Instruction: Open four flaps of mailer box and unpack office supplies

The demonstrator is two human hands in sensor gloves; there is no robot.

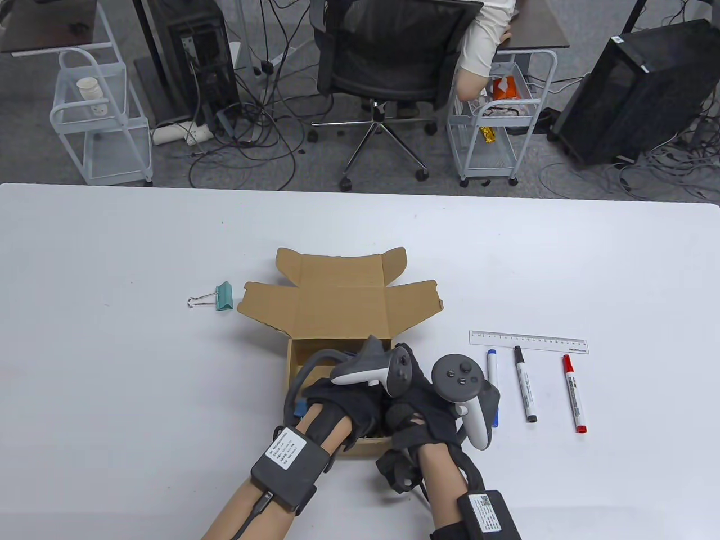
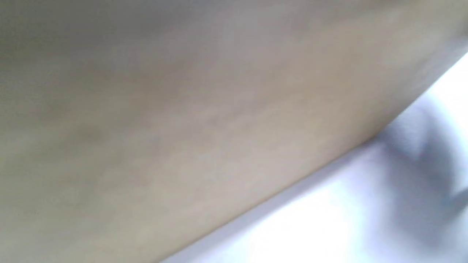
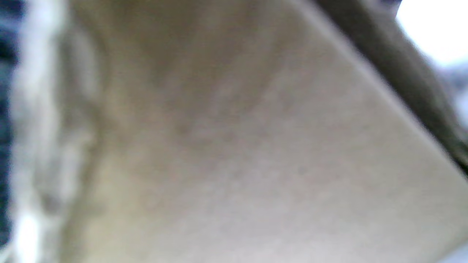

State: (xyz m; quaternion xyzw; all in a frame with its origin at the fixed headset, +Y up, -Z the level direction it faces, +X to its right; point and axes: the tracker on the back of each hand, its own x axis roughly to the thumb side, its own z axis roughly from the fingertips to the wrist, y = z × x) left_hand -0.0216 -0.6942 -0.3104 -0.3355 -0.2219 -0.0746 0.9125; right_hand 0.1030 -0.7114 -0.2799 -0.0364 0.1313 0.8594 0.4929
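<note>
The brown cardboard mailer box (image 1: 337, 315) sits near the table's front middle with its lid and side flaps folded open toward the back. My left hand (image 1: 343, 399) and right hand (image 1: 419, 402) both reach over the box's near part, fingers hidden under the trackers. What they touch inside is hidden. Both wrist views show only blurred cardboard, the box wall in the left one (image 2: 182, 128) and a panel in the right one (image 3: 256, 164). On the table lie a green binder clip (image 1: 219, 297), a clear ruler (image 1: 529, 342), a blue marker (image 1: 493, 371), a black marker (image 1: 524, 383) and a red marker (image 1: 574, 394).
The white table (image 1: 112, 365) stretches wide on both sides of the box. The markers and ruler lie close to my right hand. Beyond the far edge are an office chair (image 1: 388, 62), wire carts and cables on the floor.
</note>
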